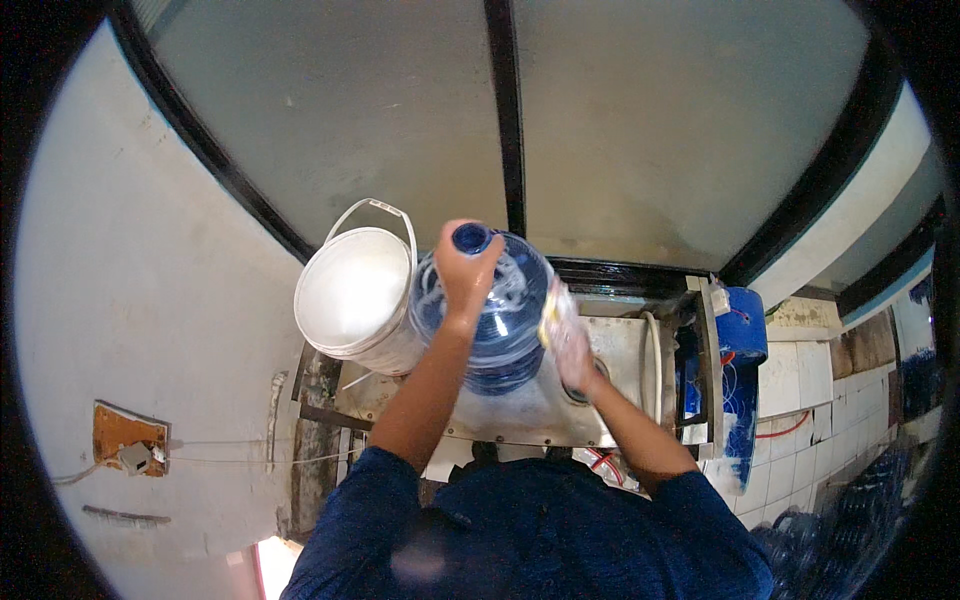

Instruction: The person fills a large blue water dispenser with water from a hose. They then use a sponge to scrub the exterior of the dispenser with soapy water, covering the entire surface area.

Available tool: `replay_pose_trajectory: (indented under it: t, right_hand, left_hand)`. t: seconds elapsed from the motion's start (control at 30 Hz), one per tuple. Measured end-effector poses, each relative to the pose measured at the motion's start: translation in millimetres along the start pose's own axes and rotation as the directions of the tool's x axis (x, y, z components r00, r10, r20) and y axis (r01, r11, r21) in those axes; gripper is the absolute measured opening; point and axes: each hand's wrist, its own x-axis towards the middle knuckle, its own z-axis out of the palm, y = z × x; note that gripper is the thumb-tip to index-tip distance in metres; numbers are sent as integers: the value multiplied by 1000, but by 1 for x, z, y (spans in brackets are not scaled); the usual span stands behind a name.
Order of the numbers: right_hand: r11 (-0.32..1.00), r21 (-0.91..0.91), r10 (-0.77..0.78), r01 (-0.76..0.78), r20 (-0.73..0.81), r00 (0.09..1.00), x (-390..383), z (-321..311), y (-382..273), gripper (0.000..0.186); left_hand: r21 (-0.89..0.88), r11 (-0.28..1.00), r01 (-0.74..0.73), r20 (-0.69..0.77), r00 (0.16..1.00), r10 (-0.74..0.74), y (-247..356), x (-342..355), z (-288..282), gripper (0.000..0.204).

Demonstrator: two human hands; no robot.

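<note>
A large blue water bottle (pixel 505 330) with white suds on its shoulder stands upright on a steel counter (pixel 632 372). My left hand (pixel 468 275) is closed round the bottle's neck at the top. My right hand (pixel 570 340), wet and foamy, is closed on a pale yellow-and-white scrubber (pixel 550 315) against the bottle's right side; motion blurs its fingers. Left of the bottle, beside my left hand, sits a white bucket (pixel 350 340) with its handle raised. A round opening in the counter is partly hidden behind my right hand.
Frosted panels (pixel 680 120) rise behind the counter. A pale hose (pixel 654 370) lies at its right, near a blue drum (pixel 742 335). More bottles (pixel 830 530) sit at the lower right. A socket board (pixel 128 435) with cables is on the left wall.
</note>
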Motion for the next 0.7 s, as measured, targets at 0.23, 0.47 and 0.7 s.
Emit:
replay_pose_trajectory:
  t: [0.23, 0.47, 0.7]
  right_hand:
    - [957, 285, 2, 59, -208, 978, 36, -11, 80, 96]
    - [997, -76, -12, -5, -226, 974, 46, -23, 37, 56]
    - [997, 53, 62, -51, -213, 975, 8, -51, 24, 72]
  left_hand:
    - [-33, 998, -47, 290, 956, 55, 11, -18, -4, 23]
    - [-218, 970, 102, 242, 969, -48, -3, 4, 2, 23]
    - [-90, 996, -1, 381, 924, 35, 12, -25, 29, 24]
